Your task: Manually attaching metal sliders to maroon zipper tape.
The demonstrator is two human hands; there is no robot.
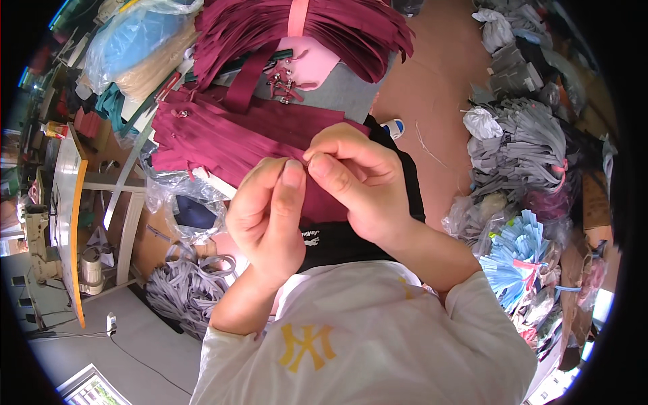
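My left hand (268,219) and my right hand (364,181) meet in front of my chest, each with thumb and forefinger pinched. Whatever lies between the fingertips is too small to make out. Beneath them, a layer of maroon fabric strips (223,135) spreads across my lap. Farther off is a large bundle of maroon strips (236,37), bound by a pink band (297,19). Several small maroon loops with metal buckles (283,86) lie between the bundle and the layer, beside a pale pink piece (317,64).
Bundled grey strips (523,145) and light blue strips (516,253) line the floor at right. A white and blue slipper (392,128) lies ahead. At left are a wood-edged table (71,175), lavender straps (189,287) and a plastic bag with blue contents (138,44).
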